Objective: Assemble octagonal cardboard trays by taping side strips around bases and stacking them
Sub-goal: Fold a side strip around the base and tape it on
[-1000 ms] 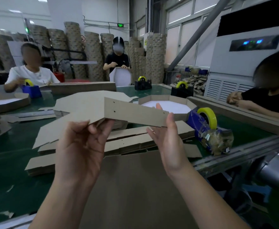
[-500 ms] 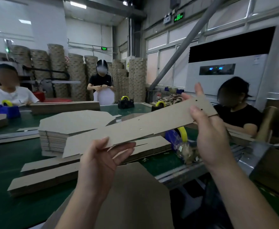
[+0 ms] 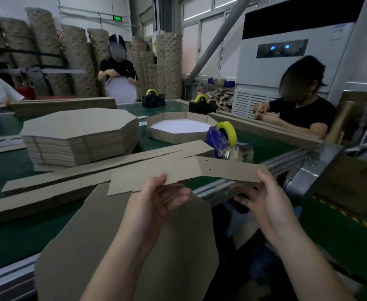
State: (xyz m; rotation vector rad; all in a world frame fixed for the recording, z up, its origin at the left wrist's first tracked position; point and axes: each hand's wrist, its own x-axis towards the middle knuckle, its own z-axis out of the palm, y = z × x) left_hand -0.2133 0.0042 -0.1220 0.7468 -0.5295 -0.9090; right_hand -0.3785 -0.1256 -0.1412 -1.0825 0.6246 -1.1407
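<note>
Grip of the left hand (image 3: 156, 198): thumb on the near face of the cardboard strip (image 3: 178, 172), fingers curled beneath its lower edge, pinching it. Grip of the right hand (image 3: 262, 198): thumb against the strip's right end, fingers curled under, holding it. Strip is held in the air above the near desk edge, bent at one crease near its middle. Flat octagonal base (image 3: 117, 235) lies below the hands, overhanging the near edge of the green desk (image 3: 15, 233). Loose strips (image 3: 58, 183) lie just beyond it. Farther off: stack of bases (image 3: 80, 137) at left, finished tray (image 3: 173, 137) at centre, blue tape dispenser (image 3: 219, 140) just right of it.
</note>
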